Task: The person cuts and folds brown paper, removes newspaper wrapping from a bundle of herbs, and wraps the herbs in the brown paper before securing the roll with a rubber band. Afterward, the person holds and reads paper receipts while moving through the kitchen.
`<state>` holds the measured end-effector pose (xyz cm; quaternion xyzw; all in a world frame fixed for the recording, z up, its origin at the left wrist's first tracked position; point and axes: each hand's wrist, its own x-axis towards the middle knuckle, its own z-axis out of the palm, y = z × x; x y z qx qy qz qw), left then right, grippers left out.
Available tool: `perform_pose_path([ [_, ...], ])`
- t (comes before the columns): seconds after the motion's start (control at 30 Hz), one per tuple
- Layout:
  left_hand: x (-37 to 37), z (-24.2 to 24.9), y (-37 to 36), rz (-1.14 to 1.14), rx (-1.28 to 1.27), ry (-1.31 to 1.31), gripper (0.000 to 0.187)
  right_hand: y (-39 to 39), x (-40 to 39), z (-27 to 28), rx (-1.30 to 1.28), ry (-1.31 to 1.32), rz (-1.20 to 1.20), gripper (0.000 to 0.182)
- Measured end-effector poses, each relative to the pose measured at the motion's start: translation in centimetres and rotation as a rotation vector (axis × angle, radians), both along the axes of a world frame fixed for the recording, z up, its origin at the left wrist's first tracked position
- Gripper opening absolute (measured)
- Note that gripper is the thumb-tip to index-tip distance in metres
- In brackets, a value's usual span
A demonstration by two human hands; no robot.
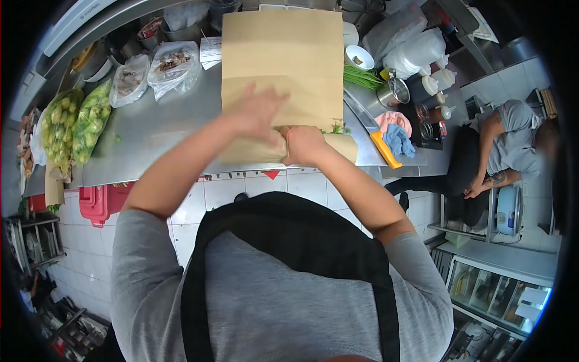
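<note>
A large sheet of brown paper lies on the steel counter in front of me, its near end rolled or folded over. My right hand is closed on this near roll, fingers bent over the paper. Leafy green herbs poke out beside that hand, at the roll's right side; whatever else is inside stays hidden. Smeared by motion, my left hand hovers over the paper with its fingers spread, holding nothing. A knife with a yellow handle lies to the right of the paper.
Bagged green vegetables and plastic-wrapped containers stand on the left. To the right are green stalks, a metal pot, pink and blue cloths and squeeze bottles. A person sits farther right.
</note>
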<state>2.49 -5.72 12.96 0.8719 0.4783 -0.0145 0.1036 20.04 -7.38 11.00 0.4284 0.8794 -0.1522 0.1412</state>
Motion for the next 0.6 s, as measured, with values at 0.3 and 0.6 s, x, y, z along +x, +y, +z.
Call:
perform_pose_path([
  [0.3, -1.2, -3.5, -3.6, 0.258, -0.364, 0.093, 0.084, 1.7, 2.6, -0.2, -0.107, 0.277, 0.104, 0.07],
  [0.6, 2.3, -6.2, -6.8, 0.074, 0.386, 0.062, 0.097, 6.0, 2.3, -4.1, -0.468, 0.14, 0.202, 0.075],
])
